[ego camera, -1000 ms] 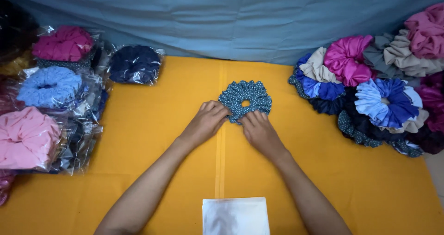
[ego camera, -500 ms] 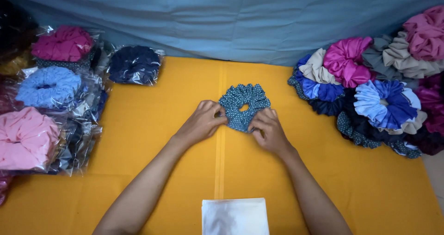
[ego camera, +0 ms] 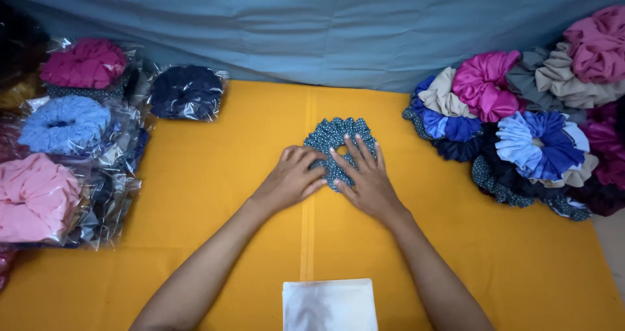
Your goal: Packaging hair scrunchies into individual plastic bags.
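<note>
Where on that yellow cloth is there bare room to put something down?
Bare yellow cloth lies between the bagged scrunchies and the left hand, and right of the right hand, below the loose scrunchie pile. Both side edges are crowded.

Hands (ego camera: 332, 175) hide the dotted scrunchie's (ego camera: 335, 134) near half.

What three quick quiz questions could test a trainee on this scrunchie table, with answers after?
1. True or false: both hands rest on the dotted teal scrunchie.
2. Which side of the yellow cloth holds the bagged scrunchies? A the person's left, B the person's right.
3. What lies at the near edge, between the forearms?

Key
1. True: the left hand and the right hand both press on it.
2. A; the loose scrunchie pile is on the right.
3. A stack of clear bags.
</note>
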